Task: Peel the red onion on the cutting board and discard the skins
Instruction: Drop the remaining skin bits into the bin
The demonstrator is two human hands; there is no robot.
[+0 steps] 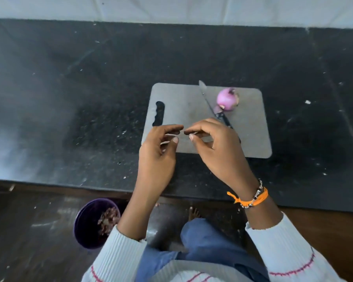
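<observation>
Although the onion [227,99] already shows smooth pink flesh over most of its body, a scrap of dry skin seems to cling along its 3 o'clock side and at the root end, so I judge the peeling nearly done, not finished. It sits at about 1 o'clock on the board [183,102], touching the knife [214,107], which lies diagonally beside it. Down on the floor at 7 o'clock, a purple bin [90,222] holds what look like skins, so some discarding appears done.

Both hands hover over the board's near edge, well apart from the onion. The left hand [158,153] and right hand [218,147] meet fingertip to fingertip, each grip loosely curled with thumb near forefinger; whether a sliver of skin is pinched there I cannot tell. The onion lies at 1 o'clock from that meeting point, beyond the knife handle.
</observation>
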